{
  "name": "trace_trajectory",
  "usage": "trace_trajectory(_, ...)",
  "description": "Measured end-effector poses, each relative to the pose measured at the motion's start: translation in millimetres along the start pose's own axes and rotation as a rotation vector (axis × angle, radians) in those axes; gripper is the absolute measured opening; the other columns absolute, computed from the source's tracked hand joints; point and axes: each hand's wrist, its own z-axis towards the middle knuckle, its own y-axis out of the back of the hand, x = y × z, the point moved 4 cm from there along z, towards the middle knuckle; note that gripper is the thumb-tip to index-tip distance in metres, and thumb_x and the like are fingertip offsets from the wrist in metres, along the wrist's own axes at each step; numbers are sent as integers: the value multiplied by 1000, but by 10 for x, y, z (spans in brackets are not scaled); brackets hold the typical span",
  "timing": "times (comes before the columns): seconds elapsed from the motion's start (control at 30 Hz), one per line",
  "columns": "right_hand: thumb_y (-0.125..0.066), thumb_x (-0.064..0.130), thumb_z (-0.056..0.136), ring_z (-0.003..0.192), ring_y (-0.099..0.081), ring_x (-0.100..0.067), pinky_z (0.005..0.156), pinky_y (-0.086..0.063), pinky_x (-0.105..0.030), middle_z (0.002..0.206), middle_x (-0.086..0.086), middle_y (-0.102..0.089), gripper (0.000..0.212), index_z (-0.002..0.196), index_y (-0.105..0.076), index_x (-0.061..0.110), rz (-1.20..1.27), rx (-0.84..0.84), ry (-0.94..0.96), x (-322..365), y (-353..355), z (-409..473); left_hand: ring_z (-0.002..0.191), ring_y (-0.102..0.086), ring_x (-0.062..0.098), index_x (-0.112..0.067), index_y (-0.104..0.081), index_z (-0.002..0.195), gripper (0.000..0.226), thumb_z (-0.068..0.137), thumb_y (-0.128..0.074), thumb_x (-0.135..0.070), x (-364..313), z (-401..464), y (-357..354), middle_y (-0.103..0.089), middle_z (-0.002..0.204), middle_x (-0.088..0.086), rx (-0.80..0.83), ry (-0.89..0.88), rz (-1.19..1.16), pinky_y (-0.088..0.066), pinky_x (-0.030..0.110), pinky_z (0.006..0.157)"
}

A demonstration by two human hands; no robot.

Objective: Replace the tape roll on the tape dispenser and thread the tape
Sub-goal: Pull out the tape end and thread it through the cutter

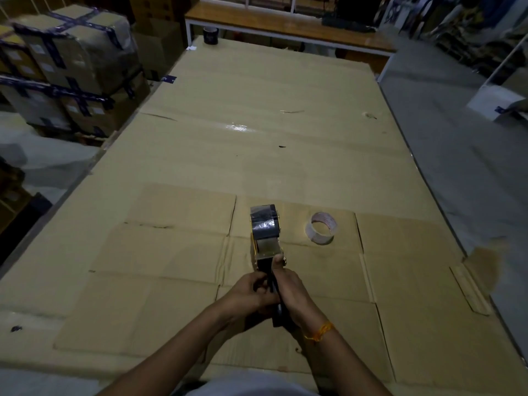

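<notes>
The tape dispenser is held just above the cardboard-covered table, its handle pointing toward me. A dark tape roll sits mounted at its far end. My left hand wraps the handle from the left. My right hand grips it from the right, thumb pressed up near the metal plate. A nearly empty clear tape roll lies flat on the cardboard, just right of the dispenser. Whether the tape end is threaded is hidden.
Another dark tape roll stands at the table's far left corner. Taped, wrapped boxes are stacked to the left. A wooden bench runs behind the table. Grey floor lies to the right.
</notes>
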Motion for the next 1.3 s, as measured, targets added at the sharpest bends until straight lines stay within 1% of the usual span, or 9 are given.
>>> trace_trajectory(0.13,-20,117,50,94,-79,-36,82,-57,-39,93,-16,-83,131,95,-85,12,-15,-22,-123,-38,-32,101,69,-78,3,-1,-71,109,24,91,-71,15,19,28,-68,-79,81,-1,17,19,-11,-60,18,64)
trace_trajectory(0.23,-22,113,58,83,-78,-31,81,-58,-40,83,-11,-82,119,83,-82,13,85,-37,-180,-51,-46,144,67,-74,-2,3,-70,113,25,90,-75,11,30,25,-112,-74,88,5,28,-4,8,-58,13,63)
trace_trajectory(0.43,-19,96,85,48,-61,-15,62,-47,-30,57,-3,-65,95,61,-62,15,179,-66,-177,12,-31,134,88,-74,43,0,-73,114,34,83,-86,-9,54,76,-80,-68,94,31,-23,-28,-39,-65,48,91)
trace_trajectory(0.5,-21,95,85,49,-62,-14,63,-47,-30,57,-2,-65,92,58,-62,17,175,-67,-171,4,-26,129,78,-69,24,-3,-73,108,26,86,-83,-9,50,78,-70,-67,85,14,-3,-43,14,-60,36,79)
trace_trajectory(0.67,-29,96,81,81,-78,-33,74,-56,-36,82,-16,-80,105,85,-79,4,61,-59,-68,-37,-59,110,89,-78,32,-8,-68,128,35,94,-78,-10,-25,33,-16,-75,112,27,18,-55,18,-64,40,78)
trace_trajectory(0.8,-30,84,92,80,-76,-17,75,-56,-32,84,-4,-78,84,89,-77,15,-66,-84,62,-3,-65,86,96,-77,36,-14,-64,136,43,95,-77,-19,-77,11,58,-72,121,25,58,-95,33,-63,51,86)
trace_trajectory(0.93,-42,64,108,93,-79,-8,79,-60,-25,104,2,-82,53,121,-75,24,-19,-91,155,49,-45,85,119,-74,24,-22,-57,147,48,101,-70,-21,-189,-28,96,-73,131,7,104,-178,60,-62,49,102)
trace_trajectory(1.03,-52,53,109,107,-75,-9,90,-60,-29,121,7,-76,42,140,-62,27,-38,-138,228,111,-8,143,121,-73,33,-16,-57,148,41,107,-63,-17,-173,-31,146,-73,133,15,114,-199,-12,-62,48,97)
trace_trajectory(1.3,-54,43,110,82,-60,-14,58,-39,-23,103,-5,-63,45,128,-47,2,-280,-218,78,69,80,247,111,-78,27,-20,-72,125,21,104,-68,-23,49,25,402,-82,113,8,-158,-101,-72,-64,35,95)
